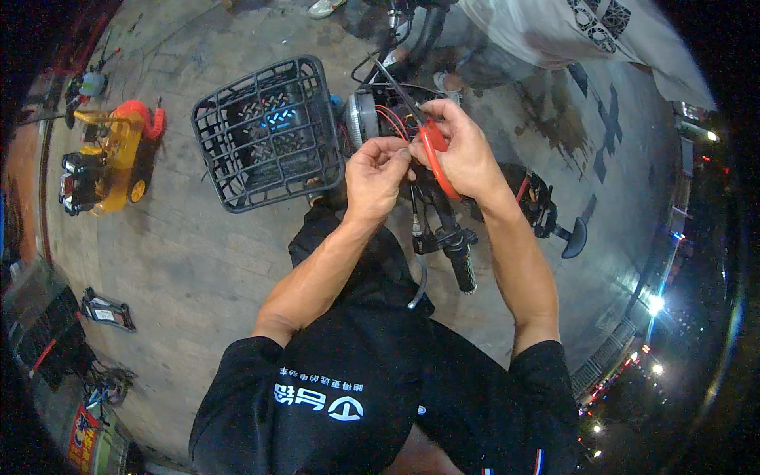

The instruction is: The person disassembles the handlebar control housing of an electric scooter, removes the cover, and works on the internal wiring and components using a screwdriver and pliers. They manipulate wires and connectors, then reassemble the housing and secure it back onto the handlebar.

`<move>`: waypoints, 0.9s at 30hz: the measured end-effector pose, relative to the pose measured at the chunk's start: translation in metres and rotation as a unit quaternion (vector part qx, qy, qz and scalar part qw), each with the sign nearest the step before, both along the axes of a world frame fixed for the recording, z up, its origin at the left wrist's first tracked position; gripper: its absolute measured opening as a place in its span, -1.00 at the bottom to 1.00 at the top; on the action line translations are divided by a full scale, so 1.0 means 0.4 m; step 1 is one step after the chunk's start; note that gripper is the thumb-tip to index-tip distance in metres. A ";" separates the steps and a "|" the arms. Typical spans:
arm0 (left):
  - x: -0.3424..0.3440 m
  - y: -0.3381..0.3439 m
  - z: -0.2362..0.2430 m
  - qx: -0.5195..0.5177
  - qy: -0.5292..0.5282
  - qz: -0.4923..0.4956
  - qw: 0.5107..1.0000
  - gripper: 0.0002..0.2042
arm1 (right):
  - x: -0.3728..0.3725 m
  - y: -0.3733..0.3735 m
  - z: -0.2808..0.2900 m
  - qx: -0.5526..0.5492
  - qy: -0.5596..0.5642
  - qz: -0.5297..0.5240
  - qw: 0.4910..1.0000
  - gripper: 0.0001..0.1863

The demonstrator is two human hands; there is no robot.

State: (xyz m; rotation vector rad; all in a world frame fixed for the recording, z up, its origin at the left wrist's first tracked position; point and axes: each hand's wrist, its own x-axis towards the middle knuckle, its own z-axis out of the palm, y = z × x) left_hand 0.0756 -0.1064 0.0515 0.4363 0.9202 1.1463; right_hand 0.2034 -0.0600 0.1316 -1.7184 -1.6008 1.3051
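Note:
At the front of an electric scooter, both my hands meet over its opened handlebar area. My left hand (375,176) is closed, its thumb and fingertips pinched on thin red wires (389,117) that run out beside the round headlight (362,119). In my right hand (463,150) is a pair of red-handled pliers (432,157), with the fingers closed around it; the fingertips touch the wires near my left fingertips. The pliers' jaws are hard to make out. Below my hands sits a handlebar grip (461,265) with a lever (420,285) beside it.
A black wire basket (269,134) is mounted ahead of the headlight. On the paved floor at left stand a yellow air compressor (111,162) with a red coiled hose (142,117) and a small dark flat item (108,309). Someone in light clothing (554,32) is close by at the top right.

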 end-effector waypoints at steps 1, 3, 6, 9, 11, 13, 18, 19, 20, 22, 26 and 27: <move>0.002 -0.002 0.002 -0.003 -0.001 0.008 1.000 -0.90 | -0.001 0.003 -0.001 0.006 -0.011 -0.002 1.000 -0.52; 0.006 -0.005 0.004 0.004 -0.019 0.038 0.999 -0.89 | 0.000 0.009 -0.003 -0.020 0.022 -0.003 1.000 -0.52; 0.007 -0.010 0.002 0.037 -0.005 0.066 0.997 -0.87 | 0.003 0.015 -0.004 -0.035 0.039 -0.012 0.999 -0.51; 0.003 -0.014 0.000 0.036 0.049 0.047 0.997 -0.85 | 0.008 0.017 -0.004 -0.061 0.048 -0.017 0.997 -0.49; 0.001 -0.019 0.002 0.024 0.078 0.036 0.996 -0.84 | 0.010 0.018 -0.004 -0.077 0.077 -0.025 0.994 -0.47; 0.001 -0.023 0.006 0.023 0.087 0.040 0.995 -0.85 | 0.011 0.020 -0.004 -0.075 0.062 -0.024 0.995 -0.47; 0.002 -0.025 0.010 0.013 0.020 0.073 0.997 -0.85 | 0.012 0.019 -0.006 -0.076 0.078 -0.028 0.994 -0.47; 0.002 -0.025 0.010 0.003 0.034 0.070 0.997 -0.84 | 0.012 0.018 -0.006 -0.081 0.080 -0.024 0.993 -0.47; 0.002 -0.025 0.010 0.010 0.038 0.063 0.997 -0.84 | 0.011 0.016 -0.008 -0.089 0.083 -0.024 0.992 -0.48; 0.001 -0.026 0.011 0.000 0.050 0.050 0.998 -0.83 | 0.008 0.012 -0.012 -0.065 0.054 0.006 0.996 -0.50; -0.004 -0.028 0.018 -0.024 0.010 0.036 0.999 -0.83 | -0.002 0.003 -0.019 -0.041 0.036 0.020 0.998 -0.55; -0.007 -0.026 0.019 -0.034 0.002 0.032 0.999 -0.83 | -0.005 0.002 -0.019 -0.010 0.013 0.027 1.000 -0.57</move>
